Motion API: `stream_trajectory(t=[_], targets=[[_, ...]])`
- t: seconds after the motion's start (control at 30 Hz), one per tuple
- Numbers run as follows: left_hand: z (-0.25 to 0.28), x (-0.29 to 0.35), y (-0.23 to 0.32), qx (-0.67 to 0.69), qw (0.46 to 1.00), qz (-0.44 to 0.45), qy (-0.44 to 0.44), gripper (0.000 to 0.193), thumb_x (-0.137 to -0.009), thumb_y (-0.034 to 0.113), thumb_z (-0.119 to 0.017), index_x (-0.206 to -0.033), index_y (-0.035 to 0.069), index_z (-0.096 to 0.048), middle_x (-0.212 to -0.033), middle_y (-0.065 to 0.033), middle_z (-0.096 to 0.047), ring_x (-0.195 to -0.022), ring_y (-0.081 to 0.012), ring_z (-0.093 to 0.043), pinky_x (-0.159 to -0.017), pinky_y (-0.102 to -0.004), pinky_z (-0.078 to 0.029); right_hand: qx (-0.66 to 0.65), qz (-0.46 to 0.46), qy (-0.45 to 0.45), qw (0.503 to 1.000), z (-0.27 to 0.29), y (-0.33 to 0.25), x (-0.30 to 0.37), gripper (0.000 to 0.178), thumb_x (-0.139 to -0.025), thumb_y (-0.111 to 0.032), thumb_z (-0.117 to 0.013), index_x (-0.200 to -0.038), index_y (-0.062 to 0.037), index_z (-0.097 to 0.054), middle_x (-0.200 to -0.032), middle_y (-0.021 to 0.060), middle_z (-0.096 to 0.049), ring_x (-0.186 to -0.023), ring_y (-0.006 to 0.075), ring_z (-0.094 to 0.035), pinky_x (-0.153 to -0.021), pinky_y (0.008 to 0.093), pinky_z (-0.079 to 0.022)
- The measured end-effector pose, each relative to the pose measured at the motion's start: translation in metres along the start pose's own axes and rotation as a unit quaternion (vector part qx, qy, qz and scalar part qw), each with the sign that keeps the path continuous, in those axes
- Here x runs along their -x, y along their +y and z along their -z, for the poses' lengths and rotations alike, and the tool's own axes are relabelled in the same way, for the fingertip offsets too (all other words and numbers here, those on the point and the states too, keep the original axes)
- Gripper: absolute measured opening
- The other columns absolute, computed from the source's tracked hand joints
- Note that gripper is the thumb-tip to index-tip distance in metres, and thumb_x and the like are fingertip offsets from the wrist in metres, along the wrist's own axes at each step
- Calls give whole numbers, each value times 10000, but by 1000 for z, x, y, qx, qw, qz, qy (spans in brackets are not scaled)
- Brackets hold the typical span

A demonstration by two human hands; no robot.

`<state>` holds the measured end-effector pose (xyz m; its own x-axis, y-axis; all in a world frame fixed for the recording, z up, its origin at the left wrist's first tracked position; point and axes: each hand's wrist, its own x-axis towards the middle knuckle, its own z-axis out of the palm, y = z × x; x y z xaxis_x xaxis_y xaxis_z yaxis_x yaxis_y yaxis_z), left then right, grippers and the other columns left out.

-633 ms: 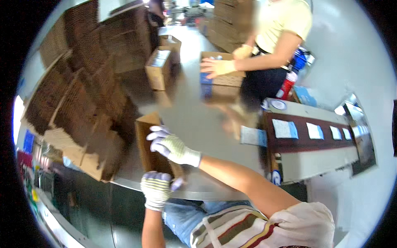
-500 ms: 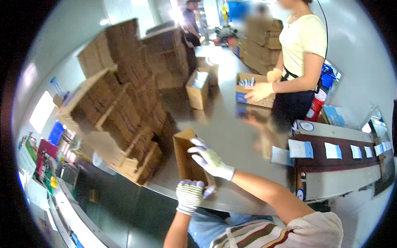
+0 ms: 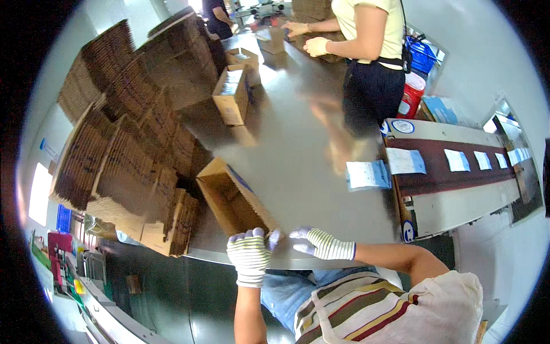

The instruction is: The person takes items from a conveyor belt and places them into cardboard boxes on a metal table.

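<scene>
An open cardboard box (image 3: pixel 264 213) stands at an angle near the front edge of the metal table (image 3: pixel 298 172), with nothing visible inside its brown walls. My left hand (image 3: pixel 249 257), in a striped glove with purple fingertips, is closed over the near edge of this box. To the right of the box's near corner is my right hand (image 3: pixel 326 243), gloved the same way. Its fingers are stretched out toward the corner, with a small gap between, and it holds nothing.
Stacked flattened cartons (image 3: pixel 132 166) rise on the left. Farther back stand a box of pouches (image 3: pixel 234 109) and others. A conveyor (image 3: pixel 458 200) at right carries several white-and-blue pouches; one pouch (image 3: pixel 368 175) overhangs onto the table. A co-worker (image 3: pixel 372 51) in yellow stands at the far right.
My right hand has moved from above the box back to beside its near corner. The box has turned, its far end swinging left. The co-worker's box has moved away toward the far side.
</scene>
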<state>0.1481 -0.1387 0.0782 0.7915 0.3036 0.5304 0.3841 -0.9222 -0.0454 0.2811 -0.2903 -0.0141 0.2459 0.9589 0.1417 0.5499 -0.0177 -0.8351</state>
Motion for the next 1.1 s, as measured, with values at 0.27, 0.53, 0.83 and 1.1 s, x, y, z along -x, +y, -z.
stream_trajectory(t=[0.27, 0.53, 0.83, 1.1], targets=[[-5, -6, 1, -21, 1000, -22, 3, 371, -769, 437, -646, -628, 153, -454, -547, -22, -489, -522, -214, -516, -570, -363, -376, 49, -3, -103, 993, 45, 16, 32, 373, -883, -350, -560, -1089, -39, -571, -1021, 206, -619, -930, 385, -591, -835, 448, -472], [1, -10, 5, -23, 999, -11, -22, 348, -777, 431, -647, -659, 143, -493, -552, -34, -505, -545, -237, -527, -580, -377, -391, 189, -3, -27, 982, 168, 38, 31, 345, -861, -344, -583, -1052, -58, -608, -1004, 165, -634, -952, 327, -598, -862, 421, -465], [-1, -2, 0, -38, 999, 0, -20, 381, -777, 464, -628, -650, 143, -466, -560, -24, -477, -539, -218, -508, -584, -364, -382, 213, -171, 78, 959, 289, 76, 35, 255, -863, -231, -604, -1002, -18, -612, -924, 159, -655, -895, 292, -618, -824, 373, -477], [6, 4, 5, -4, 998, 15, -54, 359, -788, 423, -638, -655, 126, -485, -594, -46, -522, -571, -242, -531, -600, -372, -391, 312, -183, -17, 932, 327, 119, 18, 298, -849, -264, -621, -1042, -38, -610, -957, 140, -659, -925, 293, -618, -841, 386, -466]])
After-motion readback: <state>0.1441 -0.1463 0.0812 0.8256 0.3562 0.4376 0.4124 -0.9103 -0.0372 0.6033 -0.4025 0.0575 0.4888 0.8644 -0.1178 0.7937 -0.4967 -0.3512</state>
